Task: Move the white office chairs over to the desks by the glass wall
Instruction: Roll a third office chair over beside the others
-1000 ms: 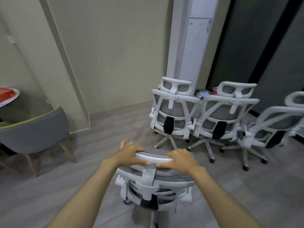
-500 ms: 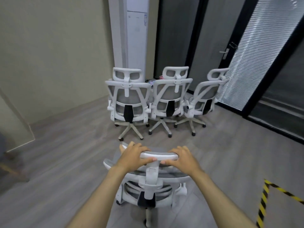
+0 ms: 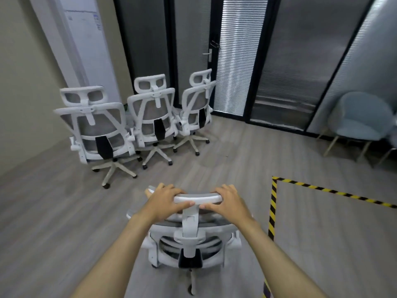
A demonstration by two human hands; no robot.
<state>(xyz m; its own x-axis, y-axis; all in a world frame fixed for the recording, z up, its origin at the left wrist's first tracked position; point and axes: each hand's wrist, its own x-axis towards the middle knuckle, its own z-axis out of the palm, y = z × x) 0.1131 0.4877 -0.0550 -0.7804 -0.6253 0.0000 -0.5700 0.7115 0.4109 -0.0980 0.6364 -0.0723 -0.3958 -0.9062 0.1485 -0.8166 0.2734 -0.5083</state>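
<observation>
At the far left of the grey wood-plank floor (image 3: 53, 211) I see a tall white air-conditioner cabinet (image 3: 86, 46) standing against the beige wall. In front of it three white-framed office chairs with grey mesh backs and black lumbar pads stand in a row, backs toward me: the nearest left chair (image 3: 96, 134), the middle chair (image 3: 153, 119) just beside it, and the right chair (image 3: 197, 108) closest to the dark-framed glass wall with blinds (image 3: 240, 61).

Near the bottom middle of the floor is the fourth white mesh office chair (image 3: 191, 237), seen from behind and above. My left hand (image 3: 166, 202) grips the left end of its white headrest (image 3: 197, 198), fingers curled over the top and thumb along the near side. My right hand (image 3: 228, 202) holds the right end the same way, fingers wrapped over, thumb pressed under the bar.

Right of that chair, black-and-yellow striped hazard tape (image 3: 273, 207) marks a corner on the floor. At the far right edge a pale blue upholstered shell chair on thin legs (image 3: 358, 121) stands by the glass.
</observation>
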